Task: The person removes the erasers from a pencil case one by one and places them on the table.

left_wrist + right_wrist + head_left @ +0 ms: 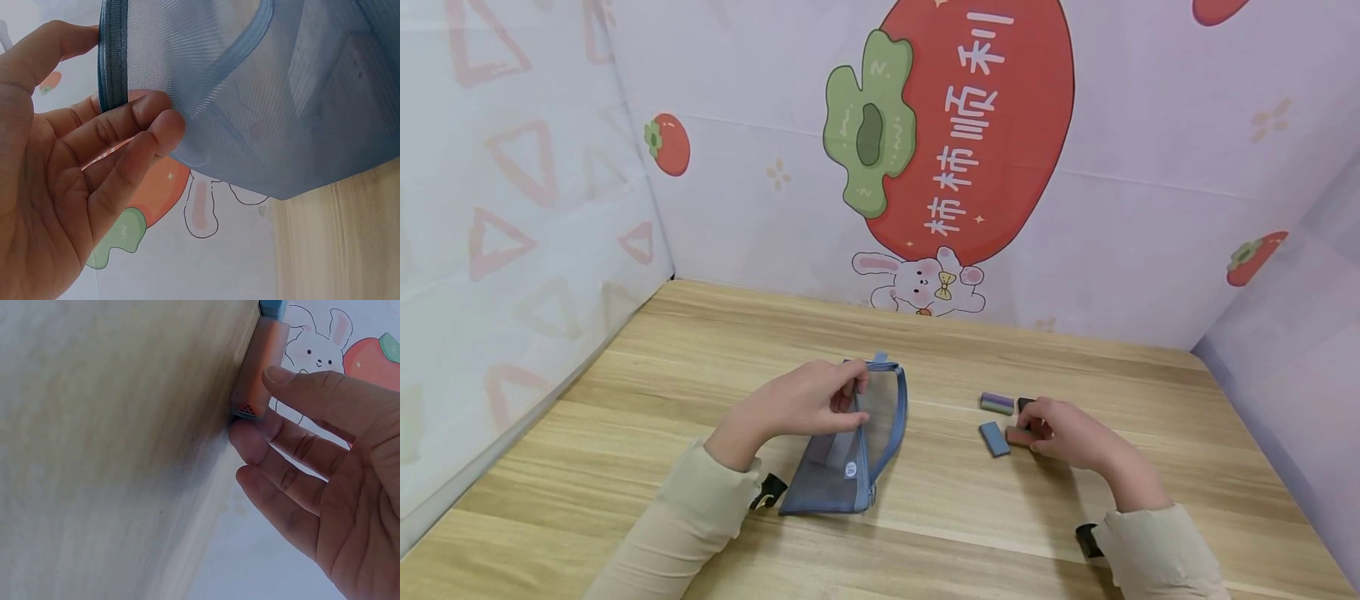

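A blue mesh zip pouch [829, 477] stands on the table, its zipped mouth spread apart. My left hand [808, 404] holds its upper edge; in the left wrist view the thumb touches the zip tape [114, 69] and the fingers curl against the mesh. To the right, my right hand [1071, 433] pinches a small orange-brown block [259, 365] at one end, thumb on one face, fingertips opposite. Beside it lie a blue block [994, 439] and a purple-and-green striped block [997, 404]. A dark block [1024, 403] is partly hidden behind the right hand.
The wooden table [962, 517] meets a printed back wall [760, 225] and side walls at left and right. A black strap piece [768, 492] shows at the left cuff and another black piece [1088, 541] at the right cuff.
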`<state>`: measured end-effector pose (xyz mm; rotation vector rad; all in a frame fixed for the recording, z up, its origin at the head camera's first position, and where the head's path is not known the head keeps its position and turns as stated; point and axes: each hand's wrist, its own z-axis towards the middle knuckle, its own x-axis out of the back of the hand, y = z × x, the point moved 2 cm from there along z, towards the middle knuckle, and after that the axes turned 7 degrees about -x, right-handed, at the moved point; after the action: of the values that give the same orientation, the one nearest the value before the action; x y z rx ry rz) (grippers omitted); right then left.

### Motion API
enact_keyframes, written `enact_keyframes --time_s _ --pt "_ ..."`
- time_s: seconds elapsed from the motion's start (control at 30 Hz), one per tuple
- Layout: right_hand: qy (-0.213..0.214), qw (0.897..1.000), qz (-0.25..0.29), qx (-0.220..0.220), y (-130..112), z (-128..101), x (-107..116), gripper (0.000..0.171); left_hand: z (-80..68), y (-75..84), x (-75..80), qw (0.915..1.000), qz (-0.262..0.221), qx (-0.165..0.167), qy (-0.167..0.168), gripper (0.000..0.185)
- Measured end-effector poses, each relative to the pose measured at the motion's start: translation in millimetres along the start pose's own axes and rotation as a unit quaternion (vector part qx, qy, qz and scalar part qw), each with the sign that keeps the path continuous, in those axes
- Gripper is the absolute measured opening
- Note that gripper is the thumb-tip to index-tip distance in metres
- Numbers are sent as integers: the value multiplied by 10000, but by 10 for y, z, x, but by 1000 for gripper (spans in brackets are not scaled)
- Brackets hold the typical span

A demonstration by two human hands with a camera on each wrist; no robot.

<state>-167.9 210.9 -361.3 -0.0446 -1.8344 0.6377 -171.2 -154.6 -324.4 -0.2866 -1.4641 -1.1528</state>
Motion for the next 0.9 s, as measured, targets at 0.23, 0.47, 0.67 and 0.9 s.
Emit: enact_keyframes --time_s 0.23,0.47,0.67,0.9 --pt "124 9999 -31 -86 -7 -30 44 14 -2 3 5 10000 -46 34 -17 23" --pt "303 9992 91 -225 -88 -28 99 24 -1 -3 9 9999 -83 77 -44 24" --pt "395 9990 68 -213 -122 1 107 29 -7 10 18 9999 -94 72 -28 24" --pt "409 9990 -1 -189 -175 53 71 25 -8 21 30 10000 -51 80 -22 24"
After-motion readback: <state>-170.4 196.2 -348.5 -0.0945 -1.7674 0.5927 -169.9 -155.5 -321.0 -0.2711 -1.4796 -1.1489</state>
